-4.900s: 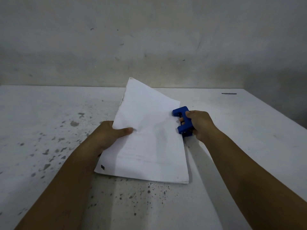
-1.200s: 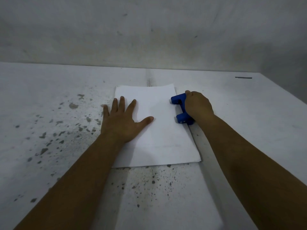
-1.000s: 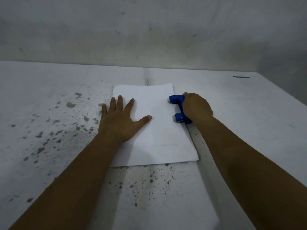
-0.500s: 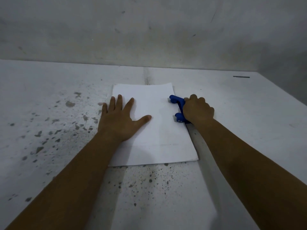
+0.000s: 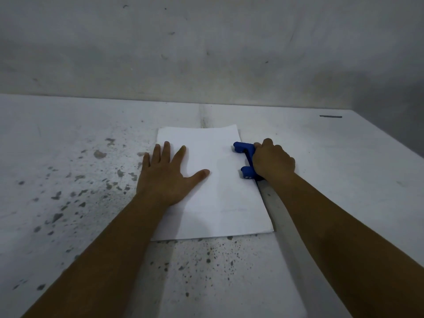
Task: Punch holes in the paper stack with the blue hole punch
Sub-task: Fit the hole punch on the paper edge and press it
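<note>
A white paper stack [image 5: 220, 193] lies flat on the white table [image 5: 344, 168], long side running away from me. My left hand [image 5: 166, 176] rests palm down with fingers spread on the stack's left half. The blue hole punch [image 5: 245, 160] sits over the stack's right edge, its two blue ends reaching onto the paper. My right hand [image 5: 273, 160] is closed over the punch from the right, covering most of its body and handle.
The table surface has dark chipped specks [image 5: 75, 193] to the left of the paper and in front of it. A grey wall [image 5: 206, 53] rises behind the table. A short dark mark [image 5: 330, 116] lies at the far right corner.
Earlier the left hand held the stack lifted and tilted; now it lies flat under the spread palm. In the last second the right hand's fingers curled more tightly over the punch.
</note>
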